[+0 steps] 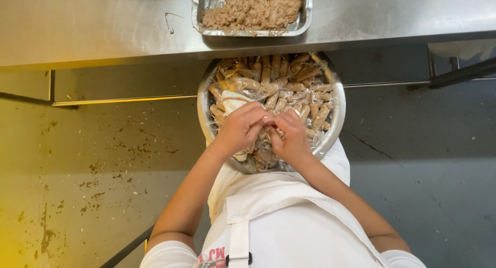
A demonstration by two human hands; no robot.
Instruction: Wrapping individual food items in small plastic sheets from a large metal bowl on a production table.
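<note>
Both hands meet over a metal bowl (335, 124) heaped with wrapped brown rolls (289, 84), held against a white apron (289, 221). The left hand (238, 129) and right hand (290, 139) each have a clenched grip, together pinching one small roll (269, 122) between the fingertips. A foil tray (305, 21) of minced filling sits on the steel desk (103, 25) beyond.

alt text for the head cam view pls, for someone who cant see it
Seen from above, a person's left hand and right hand meet, fingers pinched together, over a round metal bowl heaped with small brown rolls wrapped in clear film. Beyond the bowl, a foil tray of minced brown filling sits on a steel counter; the person wears a white apron.
</note>
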